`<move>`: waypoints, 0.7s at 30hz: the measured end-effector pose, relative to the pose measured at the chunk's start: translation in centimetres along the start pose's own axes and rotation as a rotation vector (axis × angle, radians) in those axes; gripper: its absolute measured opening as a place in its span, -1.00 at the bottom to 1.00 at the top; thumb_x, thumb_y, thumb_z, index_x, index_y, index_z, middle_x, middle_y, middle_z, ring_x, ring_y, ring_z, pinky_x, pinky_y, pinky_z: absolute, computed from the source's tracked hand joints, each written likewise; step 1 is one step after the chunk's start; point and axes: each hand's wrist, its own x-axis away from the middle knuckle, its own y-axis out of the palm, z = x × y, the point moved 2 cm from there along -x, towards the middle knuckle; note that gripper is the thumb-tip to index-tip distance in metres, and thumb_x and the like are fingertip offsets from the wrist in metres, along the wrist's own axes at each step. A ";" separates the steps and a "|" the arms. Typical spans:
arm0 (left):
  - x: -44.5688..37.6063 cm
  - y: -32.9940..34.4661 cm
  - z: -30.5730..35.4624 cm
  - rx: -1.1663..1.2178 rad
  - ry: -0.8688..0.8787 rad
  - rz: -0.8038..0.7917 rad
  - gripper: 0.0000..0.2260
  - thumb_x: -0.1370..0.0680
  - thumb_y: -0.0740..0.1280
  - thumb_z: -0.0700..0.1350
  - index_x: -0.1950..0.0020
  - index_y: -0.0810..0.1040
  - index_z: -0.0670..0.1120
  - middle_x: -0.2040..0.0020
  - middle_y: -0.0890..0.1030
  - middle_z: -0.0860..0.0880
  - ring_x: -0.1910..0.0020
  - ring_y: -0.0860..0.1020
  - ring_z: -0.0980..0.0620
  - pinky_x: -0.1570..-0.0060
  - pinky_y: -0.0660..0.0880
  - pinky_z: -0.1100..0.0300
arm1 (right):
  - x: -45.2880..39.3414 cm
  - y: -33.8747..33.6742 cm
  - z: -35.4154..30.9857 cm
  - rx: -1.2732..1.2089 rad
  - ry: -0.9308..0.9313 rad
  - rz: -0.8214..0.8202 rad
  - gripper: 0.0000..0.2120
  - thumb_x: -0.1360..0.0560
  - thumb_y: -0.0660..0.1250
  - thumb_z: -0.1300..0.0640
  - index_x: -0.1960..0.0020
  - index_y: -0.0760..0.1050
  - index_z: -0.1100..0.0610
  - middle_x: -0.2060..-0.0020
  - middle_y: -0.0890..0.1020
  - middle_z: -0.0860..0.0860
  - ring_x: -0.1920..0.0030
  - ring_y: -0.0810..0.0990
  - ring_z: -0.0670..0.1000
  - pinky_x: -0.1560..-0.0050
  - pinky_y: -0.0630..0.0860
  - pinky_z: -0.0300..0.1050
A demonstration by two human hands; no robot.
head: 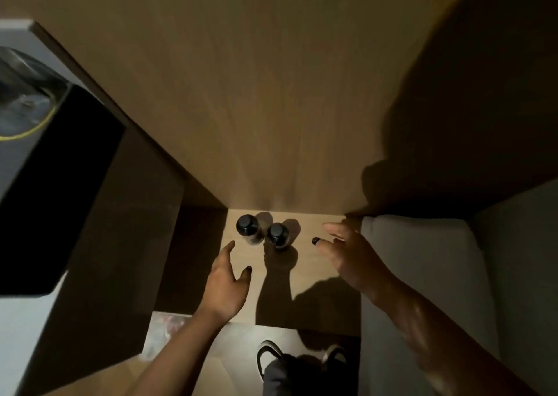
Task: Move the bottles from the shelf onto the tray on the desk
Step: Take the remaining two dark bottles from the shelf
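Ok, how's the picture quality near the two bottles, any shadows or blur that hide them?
Head view: dim, warm light; wide-angle bending at the edges. The hands' shadows fall across the shelf, one reaching the right bottle; the left bottle sits in lit wood. Both dark caps read clearly. The left hand and right hand are slightly soft, both open and off the bottles.

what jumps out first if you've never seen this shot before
Two dark-capped bottles, the left bottle and the right bottle, stand side by side at the back of a low wooden shelf. The left hand and right hand reach in open on either side, touching neither. A big black box looms at the left.
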 end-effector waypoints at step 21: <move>-14.9 5.4 -3.7 -0.282 0.254 0.099 -0.67 -0.60 0.18 -0.25 -0.35 0.35 -0.03 -0.44 0.30 -0.11 -0.35 0.38 -0.17 -0.30 0.35 0.09 | -8.6 9.9 10.8 0.007 0.123 -0.054 -0.58 -0.52 0.30 -0.05 -0.36 0.33 -0.09 -0.36 0.38 -0.02 -0.33 0.37 0.01 -0.22 0.32 -0.14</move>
